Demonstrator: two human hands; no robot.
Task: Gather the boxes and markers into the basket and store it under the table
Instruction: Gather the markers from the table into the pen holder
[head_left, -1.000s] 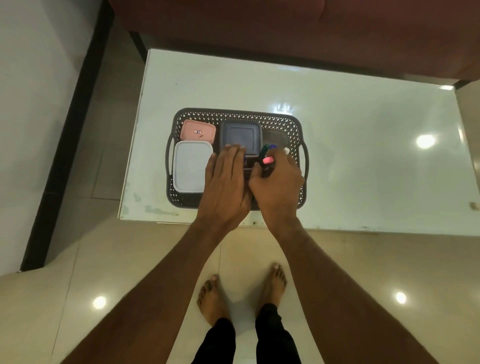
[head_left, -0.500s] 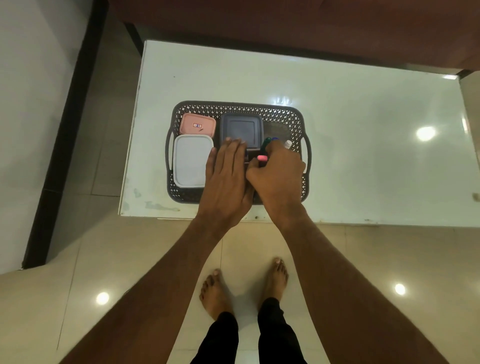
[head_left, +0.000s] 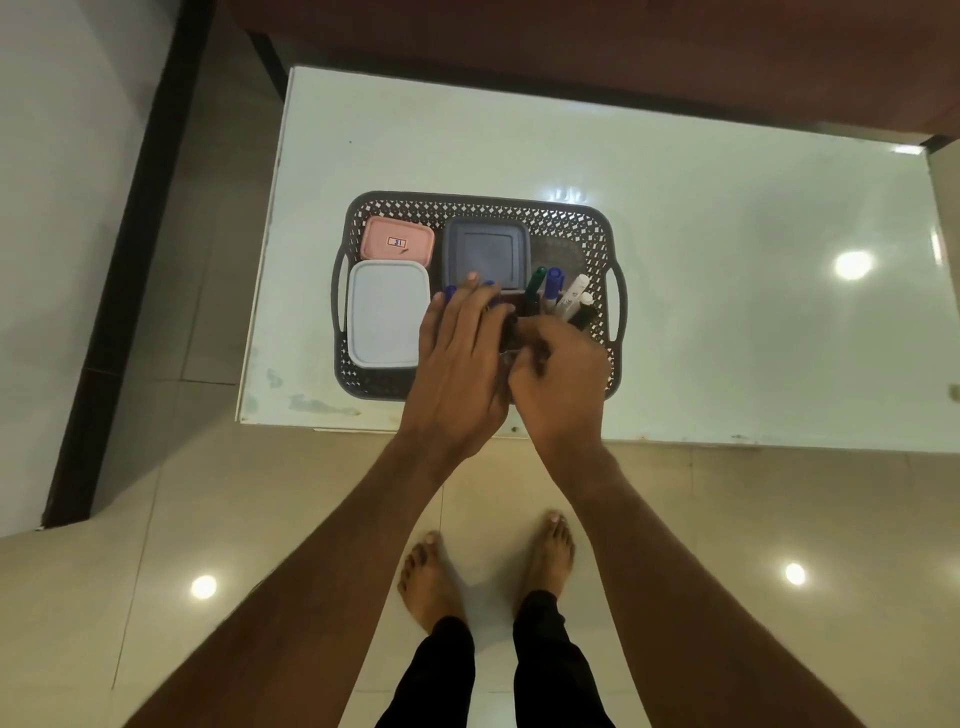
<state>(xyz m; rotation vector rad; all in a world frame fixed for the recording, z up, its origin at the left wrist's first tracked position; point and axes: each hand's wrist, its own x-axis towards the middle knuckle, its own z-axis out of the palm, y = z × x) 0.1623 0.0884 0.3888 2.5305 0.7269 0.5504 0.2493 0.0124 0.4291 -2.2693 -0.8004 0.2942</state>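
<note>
A dark perforated basket (head_left: 566, 221) stands on the white table (head_left: 727, 291) near its front left corner. Inside lie a pink box (head_left: 397, 245), a white box (head_left: 384, 312) and a dark grey box (head_left: 485, 254). Several markers (head_left: 558, 291) with green, blue, white and black caps stick out of a small dark box (head_left: 511, 306) in the basket's right half. My left hand (head_left: 460, 358) lies flat over that small box, with blue caps under its fingertips. My right hand (head_left: 558, 364) is curled around the box's near end, just below the markers.
A brown sofa (head_left: 623, 47) runs along the table's far side. My bare feet (head_left: 488, 571) stand on the glossy tiled floor (head_left: 156, 597) in front of the table. A white wall with a dark skirting (head_left: 124, 270) borders the left.
The pink-capped marker in my right hand has gone out of sight. Green, blue, white and black markers now show fanned to the right of my fingers. The view has shifted slightly.
</note>
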